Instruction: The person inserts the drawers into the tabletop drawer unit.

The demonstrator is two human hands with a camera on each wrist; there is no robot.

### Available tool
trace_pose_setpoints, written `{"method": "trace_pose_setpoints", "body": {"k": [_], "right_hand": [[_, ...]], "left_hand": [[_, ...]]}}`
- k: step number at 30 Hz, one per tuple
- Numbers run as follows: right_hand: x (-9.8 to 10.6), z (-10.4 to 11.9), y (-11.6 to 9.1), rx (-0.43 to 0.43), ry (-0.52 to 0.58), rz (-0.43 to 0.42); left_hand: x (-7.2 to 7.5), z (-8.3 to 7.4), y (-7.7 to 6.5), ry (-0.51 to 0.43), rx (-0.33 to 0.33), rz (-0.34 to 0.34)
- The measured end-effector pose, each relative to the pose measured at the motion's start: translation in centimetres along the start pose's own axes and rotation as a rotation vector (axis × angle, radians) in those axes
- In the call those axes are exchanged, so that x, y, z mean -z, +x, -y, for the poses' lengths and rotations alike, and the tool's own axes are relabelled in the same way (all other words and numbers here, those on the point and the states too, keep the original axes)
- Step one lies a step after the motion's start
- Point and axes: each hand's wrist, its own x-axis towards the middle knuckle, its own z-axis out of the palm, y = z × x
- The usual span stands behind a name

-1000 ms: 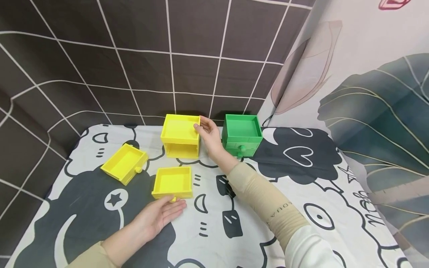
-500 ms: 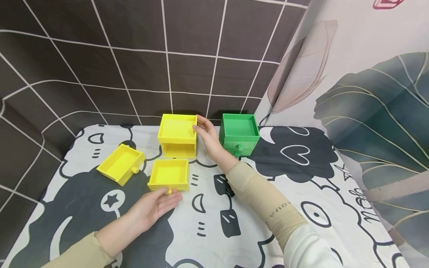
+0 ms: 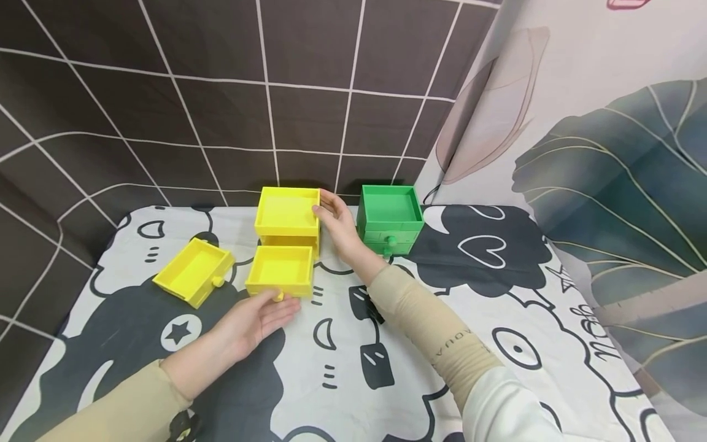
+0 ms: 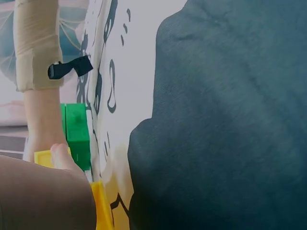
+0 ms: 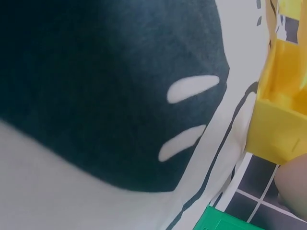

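Cloth (image 3: 345,408) underlies held yellow drawer (image 3: 282,267); dark gridded backdrop (image 3: 226,113) behind.

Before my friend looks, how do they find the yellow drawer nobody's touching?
Find the black-and-white cloth, then the yellow cabinet near its back edge. Left of that lies the untouched drawer, slanted, unlike the straight drawer the left hand touches.

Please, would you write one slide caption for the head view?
Left hand holds a yellow drawer by its knob, facing the yellow cabinet that the right hand grips.
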Motion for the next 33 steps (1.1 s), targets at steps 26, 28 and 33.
{"method": "trace_pose_setpoints", "body": {"k": [26, 28, 33], "right_hand": [[-0.5, -0.3, 0.2, -0.005, 0.047, -0.027], [-0.5, -0.3, 0.2, -0.003, 0.044, -0.027], [-0.5, -0.3, 0.2, -0.012, 0.034, -0.028]], "left_hand": [[-1.6, -2.1, 0.4, -0.018, -0.036, -0.037], [-1.7, -2.1, 0.5, -0.021, -0.037, -0.038], [-1.7, -2.3, 0.9, -0.027, -0.047, -0.030]]}}
